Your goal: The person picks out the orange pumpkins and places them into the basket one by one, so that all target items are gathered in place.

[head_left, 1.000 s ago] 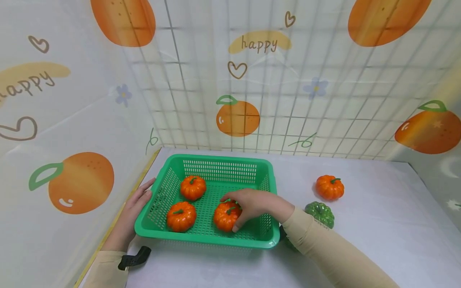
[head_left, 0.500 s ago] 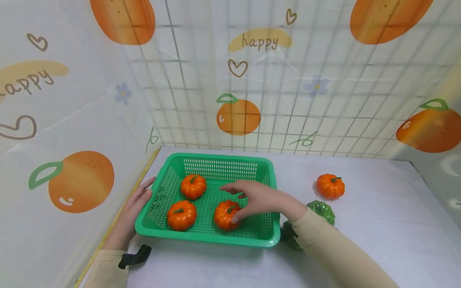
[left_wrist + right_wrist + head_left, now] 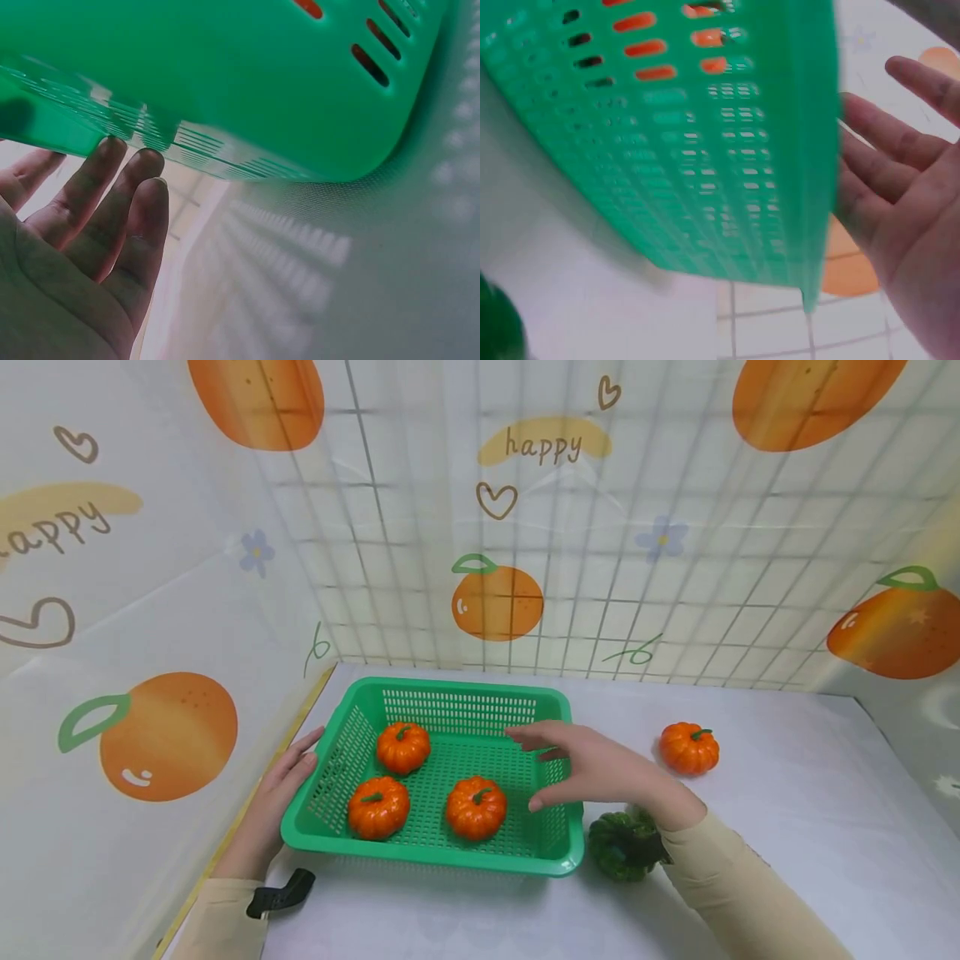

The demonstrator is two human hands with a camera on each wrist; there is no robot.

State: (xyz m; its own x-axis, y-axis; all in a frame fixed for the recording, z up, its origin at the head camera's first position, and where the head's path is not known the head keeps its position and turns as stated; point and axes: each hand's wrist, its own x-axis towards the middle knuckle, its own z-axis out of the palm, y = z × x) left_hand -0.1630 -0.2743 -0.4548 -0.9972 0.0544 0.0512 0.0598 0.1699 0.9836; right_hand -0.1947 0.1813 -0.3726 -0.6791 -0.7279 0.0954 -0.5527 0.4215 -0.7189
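A green plastic basket (image 3: 431,858) with slotted walls stands on the table and holds three small orange pumpkins: one at the back left (image 3: 402,748), one at the front left (image 3: 378,808) and one right of the middle (image 3: 476,808). My left hand (image 3: 276,793) rests against the basket's left side, its fingers fairly straight; the left wrist view shows the fingertips (image 3: 150,161) at the green wall. Over the basket's right side hovers my right hand (image 3: 592,766), thumb and fingers spread apart, nothing held. In the right wrist view its fingers (image 3: 889,135) show beyond the basket rim.
Right of the basket, a dark green pumpkin (image 3: 621,847) lies partly under my right wrist. Another orange pumpkin (image 3: 688,748) sits farther back on the white table (image 3: 787,793). Sheeting printed with oranges covers the walls behind and to the left.
My right hand has let go of the orange pumpkin in the basket and drawn back up and to the right. That pumpkin stays put. The left hand has not moved.
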